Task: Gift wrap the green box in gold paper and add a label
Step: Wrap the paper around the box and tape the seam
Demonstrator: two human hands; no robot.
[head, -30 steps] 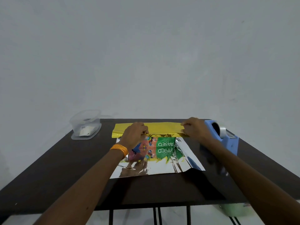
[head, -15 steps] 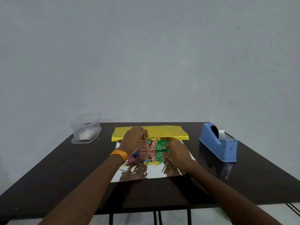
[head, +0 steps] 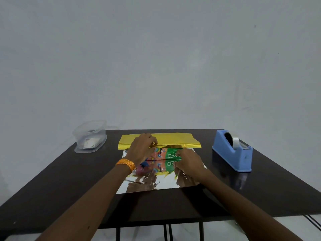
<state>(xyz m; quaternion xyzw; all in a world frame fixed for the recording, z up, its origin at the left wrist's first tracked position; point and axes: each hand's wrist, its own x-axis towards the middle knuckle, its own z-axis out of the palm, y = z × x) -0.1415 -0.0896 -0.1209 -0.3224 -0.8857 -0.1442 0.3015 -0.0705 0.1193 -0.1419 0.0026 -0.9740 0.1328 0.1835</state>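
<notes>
At 10 o'clock from the work a clear plastic tub (head: 90, 138) stands on the table (head: 52, 188), well apart from the paper. The green box (head: 171, 154) lies at the table centre on the gold paper (head: 173, 140), whose mirror-like inner side faces up and whose far flap is folded over the box's 12 o'clock edge. The left hand (head: 144, 148), with an orange wristband (head: 126, 164), has its fingers curled onto that flap's free edge and pins it to the box top. The box is judged to be light cardboard, stiff at edges and corners but likely to dent on its broad faces; apply pressure along the edges. The paper is judged thin, slick and quick to crease or spring back; take hold of it at the edge of the sheet and keep it taut. The right hand (head: 186, 161) lies at the 4 o'clock corner of the box, fingertips against the near face where it meets the sheet; whether it grasps anything cannot be told. At 3 o'clock stands the blue tape dispenser (head: 232, 152), untouched. Compared with a second ago, the right hand has left the flap's right end beside the dispenser and come to the near side of the box; the left hand has kept its place.
</notes>
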